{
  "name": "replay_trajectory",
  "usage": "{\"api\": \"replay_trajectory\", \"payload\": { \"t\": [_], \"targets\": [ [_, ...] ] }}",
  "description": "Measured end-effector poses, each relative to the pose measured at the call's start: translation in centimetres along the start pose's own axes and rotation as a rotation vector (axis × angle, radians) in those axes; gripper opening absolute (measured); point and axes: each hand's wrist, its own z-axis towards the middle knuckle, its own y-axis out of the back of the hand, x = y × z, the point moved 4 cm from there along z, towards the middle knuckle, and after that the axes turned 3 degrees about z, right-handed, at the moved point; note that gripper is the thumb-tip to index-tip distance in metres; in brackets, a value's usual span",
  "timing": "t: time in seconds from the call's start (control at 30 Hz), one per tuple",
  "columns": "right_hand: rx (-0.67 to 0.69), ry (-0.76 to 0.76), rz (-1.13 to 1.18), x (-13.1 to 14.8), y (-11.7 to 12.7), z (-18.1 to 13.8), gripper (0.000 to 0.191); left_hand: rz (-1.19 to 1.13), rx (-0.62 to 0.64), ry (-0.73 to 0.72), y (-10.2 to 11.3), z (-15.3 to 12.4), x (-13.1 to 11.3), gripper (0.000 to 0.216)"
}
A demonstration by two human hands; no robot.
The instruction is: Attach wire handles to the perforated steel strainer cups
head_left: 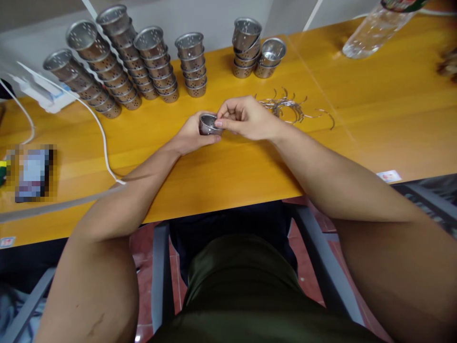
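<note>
A small perforated metal cup point(208, 125) is held just above the table, its opening facing up. My left hand point(194, 134) wraps round the cup from the left, thumb along its near side. At the cup's right rim, my right hand point(244, 116) is closed in a pinch, thumb against fingertips; whatever lies between them is too small or hidden to name. Behind and to the right of that hand lies a loose pile of thin curved metal wires point(285, 108), partly covered by the hand and wrist.
Several stacks of perforated cups point(160, 71) stand along the back left, with shorter stacks point(246, 52) at back centre. A plastic bottle point(378, 31) is at back right. A white cable point(103, 138) crosses the left side near a blurred-out phone point(34, 174). The wooden table's front edge point(221, 209) is close.
</note>
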Motion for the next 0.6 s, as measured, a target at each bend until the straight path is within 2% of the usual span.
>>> {"api": "replay_trajectory", "payload": {
  "t": [0.2,0.43,0.6],
  "targets": [
    [0.013,0.003,0.01,-0.2,-0.03,0.05,0.075,-0.033,0.002,0.005,0.03,-0.02,0.04,0.083],
    [0.009,0.073,0.017,-0.89,0.22,-0.01,0.076,-0.02,-0.003,-0.01,-0.02,-0.06,0.23,0.083],
    [-0.009,0.028,-0.032,-0.71,0.83,-0.45,0.07,-0.002,-0.025,-0.056,-0.57,-0.37,0.04,0.097]
  ]
}}
